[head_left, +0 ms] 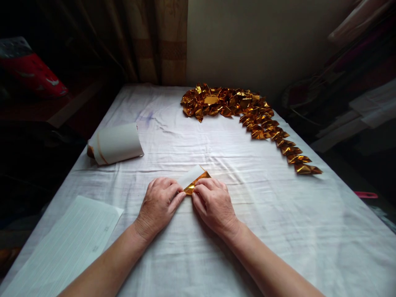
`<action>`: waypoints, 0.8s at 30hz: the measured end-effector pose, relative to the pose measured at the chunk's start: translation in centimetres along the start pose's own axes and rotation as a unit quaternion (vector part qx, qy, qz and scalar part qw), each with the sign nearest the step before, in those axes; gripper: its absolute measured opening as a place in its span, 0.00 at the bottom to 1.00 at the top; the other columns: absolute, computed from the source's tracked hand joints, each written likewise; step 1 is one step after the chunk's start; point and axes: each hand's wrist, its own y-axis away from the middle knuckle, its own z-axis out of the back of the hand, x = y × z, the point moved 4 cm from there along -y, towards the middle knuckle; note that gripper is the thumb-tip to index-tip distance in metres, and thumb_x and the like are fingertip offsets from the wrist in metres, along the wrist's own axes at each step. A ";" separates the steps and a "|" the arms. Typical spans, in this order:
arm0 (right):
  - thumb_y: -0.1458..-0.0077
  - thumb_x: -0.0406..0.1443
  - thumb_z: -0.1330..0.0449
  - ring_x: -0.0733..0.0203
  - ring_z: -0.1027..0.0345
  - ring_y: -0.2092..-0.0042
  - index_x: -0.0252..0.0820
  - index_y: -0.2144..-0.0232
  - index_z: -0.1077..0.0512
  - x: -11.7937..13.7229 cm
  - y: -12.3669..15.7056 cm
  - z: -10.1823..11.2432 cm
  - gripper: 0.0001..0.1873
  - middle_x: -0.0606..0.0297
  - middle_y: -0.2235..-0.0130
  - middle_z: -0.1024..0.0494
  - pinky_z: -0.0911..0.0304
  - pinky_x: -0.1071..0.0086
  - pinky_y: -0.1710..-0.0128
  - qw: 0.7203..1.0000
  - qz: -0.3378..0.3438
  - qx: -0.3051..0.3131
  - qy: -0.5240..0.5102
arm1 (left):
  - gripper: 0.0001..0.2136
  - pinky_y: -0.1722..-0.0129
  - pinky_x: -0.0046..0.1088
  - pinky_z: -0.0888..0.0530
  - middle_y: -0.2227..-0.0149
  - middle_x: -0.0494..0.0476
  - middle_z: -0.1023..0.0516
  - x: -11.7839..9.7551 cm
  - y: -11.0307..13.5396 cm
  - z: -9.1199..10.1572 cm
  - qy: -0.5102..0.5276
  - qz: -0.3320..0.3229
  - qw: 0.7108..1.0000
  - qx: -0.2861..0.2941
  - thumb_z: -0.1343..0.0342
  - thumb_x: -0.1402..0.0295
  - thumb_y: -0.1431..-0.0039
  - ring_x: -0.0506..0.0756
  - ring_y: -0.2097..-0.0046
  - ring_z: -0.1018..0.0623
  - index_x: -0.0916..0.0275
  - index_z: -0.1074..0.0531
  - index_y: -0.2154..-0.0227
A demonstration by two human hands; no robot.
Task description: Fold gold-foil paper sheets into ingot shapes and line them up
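A small sheet of gold foil paper (pixel 194 184) with a white back lies on the cloth at the middle, one part folded over so that gold and white both show. My left hand (pixel 161 199) pinches its left end between thumb and fingers. At the right end, the fingers and thumb of my right hand (pixel 215 202) are closed on the same paper. Both hands rest low on the table, close together, and they cover the ends of the sheet.
Folded gold foil pieces (pixel 229 102) form a pile at the back, with a chain trailing right. A curled white roll (pixel 117 144) lies at left. Lined paper sheets (pixel 68 247) lie front left. The white cloth (pixel 278 231) covers the table; a red package (pixel 34 70) sits beyond it.
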 end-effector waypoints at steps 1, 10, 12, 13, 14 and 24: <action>0.39 0.37 0.42 0.57 0.33 0.55 0.44 0.68 0.26 0.0 -0.1 -0.1 0.07 0.63 0.59 0.22 0.46 0.62 0.55 1.000 -0.009 0.004 0.002 | 0.07 0.53 0.38 0.33 0.62 0.54 0.24 0.0 0.0 0.0 -0.001 0.008 1.000 -0.002 0.47 0.64 0.36 0.57 0.57 0.28 0.58 0.26 0.67; 0.39 0.38 0.41 0.56 0.35 0.57 0.44 0.71 0.29 -0.2 -0.6 -0.7 0.08 0.64 0.62 0.23 0.48 0.63 0.58 0.999 -0.043 -0.001 0.004 | 0.07 0.54 0.38 0.33 0.61 0.56 0.25 -0.1 0.0 -0.2 0.000 0.047 0.999 -0.014 0.46 0.65 0.37 0.58 0.56 0.29 0.59 0.29 0.69; 0.39 0.39 0.42 0.56 0.35 0.58 0.44 0.71 0.29 -0.2 -0.5 -0.8 0.09 0.63 0.62 0.23 0.48 0.63 0.58 0.999 -0.041 -0.005 0.013 | 0.07 0.54 0.39 0.33 0.61 0.56 0.25 -0.1 -0.1 -0.2 -0.005 0.048 0.999 -0.012 0.46 0.64 0.37 0.58 0.57 0.29 0.59 0.29 0.69; 0.38 0.39 0.42 0.56 0.35 0.58 0.44 0.71 0.29 -0.2 -0.5 -0.8 0.09 0.63 0.62 0.24 0.48 0.63 0.58 0.999 -0.040 -0.008 0.016 | 0.07 0.54 0.38 0.33 0.61 0.56 0.25 -0.1 -0.1 -0.2 -0.009 0.051 0.999 -0.013 0.46 0.64 0.37 0.58 0.57 0.29 0.59 0.29 0.70; 0.38 0.39 0.42 0.56 0.35 0.58 0.44 0.71 0.29 -0.2 -0.5 -0.8 0.10 0.63 0.62 0.24 0.48 0.63 0.58 0.999 -0.040 -0.009 0.019 | 0.07 0.55 0.38 0.33 0.62 0.56 0.25 -0.1 -0.1 -0.3 -0.013 0.053 0.998 -0.015 0.47 0.64 0.37 0.58 0.57 0.29 0.59 0.29 0.70; 0.38 0.39 0.42 0.55 0.36 0.58 0.44 0.71 0.30 -0.2 -0.4 -1.1 0.09 0.61 0.62 0.24 0.48 0.63 0.59 0.998 -0.043 -0.014 0.036 | 0.06 0.56 0.38 0.34 0.62 0.56 0.27 -0.1 -0.1 -0.5 -0.037 0.063 0.997 -0.013 0.46 0.66 0.37 0.59 0.57 0.31 0.58 0.32 0.70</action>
